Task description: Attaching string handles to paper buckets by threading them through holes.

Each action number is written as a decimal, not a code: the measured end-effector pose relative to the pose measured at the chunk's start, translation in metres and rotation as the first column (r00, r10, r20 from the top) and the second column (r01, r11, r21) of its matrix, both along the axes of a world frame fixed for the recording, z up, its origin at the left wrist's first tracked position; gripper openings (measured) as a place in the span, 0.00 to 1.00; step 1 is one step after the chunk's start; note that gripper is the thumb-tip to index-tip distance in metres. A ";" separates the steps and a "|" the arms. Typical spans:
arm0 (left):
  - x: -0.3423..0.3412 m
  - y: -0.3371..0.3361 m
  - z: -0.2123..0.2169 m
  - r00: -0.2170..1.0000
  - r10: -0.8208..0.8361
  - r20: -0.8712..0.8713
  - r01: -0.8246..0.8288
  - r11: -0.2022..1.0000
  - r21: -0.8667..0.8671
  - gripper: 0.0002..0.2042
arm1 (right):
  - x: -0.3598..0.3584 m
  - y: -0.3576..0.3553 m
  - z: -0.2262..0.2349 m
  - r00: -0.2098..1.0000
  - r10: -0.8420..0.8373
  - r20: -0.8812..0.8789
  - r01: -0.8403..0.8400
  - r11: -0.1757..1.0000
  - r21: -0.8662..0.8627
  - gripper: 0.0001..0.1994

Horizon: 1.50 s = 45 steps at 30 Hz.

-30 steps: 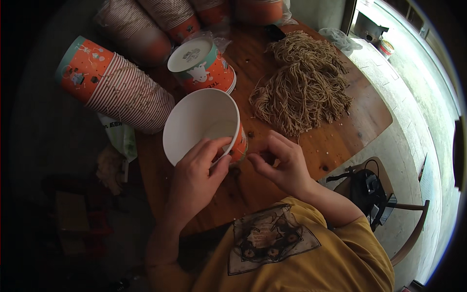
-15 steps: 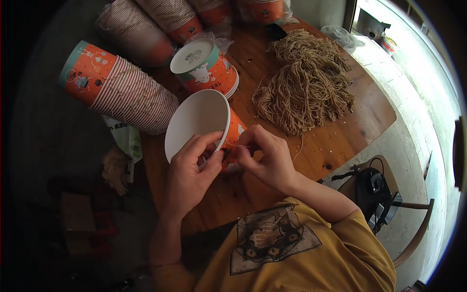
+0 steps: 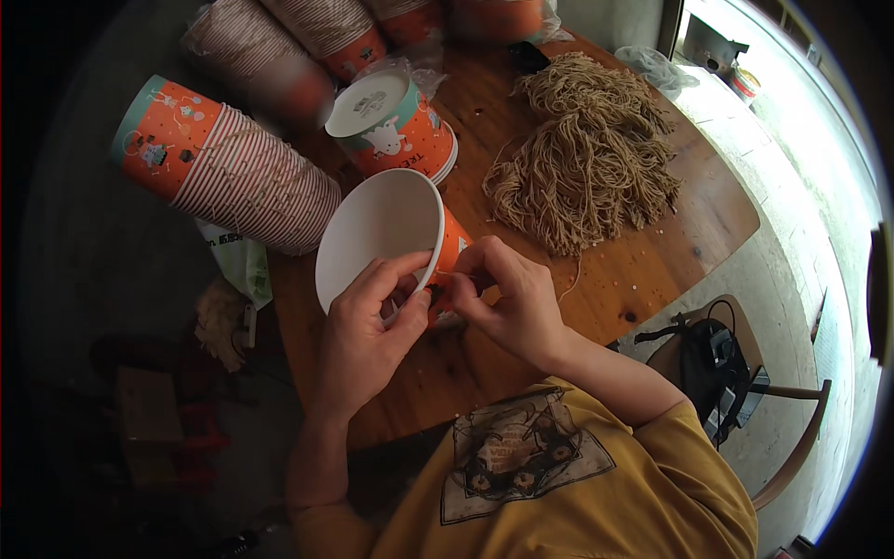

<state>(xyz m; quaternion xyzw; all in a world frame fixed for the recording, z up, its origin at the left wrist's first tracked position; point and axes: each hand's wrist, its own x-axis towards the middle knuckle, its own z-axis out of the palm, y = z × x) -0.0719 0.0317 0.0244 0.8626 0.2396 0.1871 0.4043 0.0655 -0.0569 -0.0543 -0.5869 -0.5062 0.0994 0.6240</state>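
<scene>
Printed paper cups and plastic wrapping on a round wooden table (image 3: 652, 279).

An orange paper cup (image 3: 400, 233) with a white inside lies tilted near the table's front edge, its rim pinched by the left hand (image 3: 368, 331) and the right hand (image 3: 507, 293). Just behind it stands a short upturned stack of orange cups (image 3: 396, 126), white-bottomed with a white animal figure. A long sleeve of nested cups (image 3: 223, 168), orange and teal at its end, red-and-white striped along its length, lies at the left edge. More striped stacks (image 3: 317, 28) lie along the far edge. A clear plastic bag (image 3: 656, 70) sits at the far right.
</scene>
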 end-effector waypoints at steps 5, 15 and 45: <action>0.001 -0.001 -0.001 1.000 -0.027 -0.012 0.027 1.000 -0.003 0.14 | 0.001 -0.001 0.002 0.999 -0.016 0.037 0.017 1.000 -0.024 0.06; 0.022 0.013 -0.012 0.967 -0.184 -0.179 0.157 0.975 -0.155 0.07 | 0.009 -0.013 -0.013 0.999 -0.023 0.037 0.025 0.999 -0.043 0.05; 0.046 0.023 -0.020 0.980 -0.151 0.131 0.199 0.654 -0.730 0.07 | 0.088 0.026 0.061 0.876 0.476 0.074 -0.448 0.861 -0.240 0.05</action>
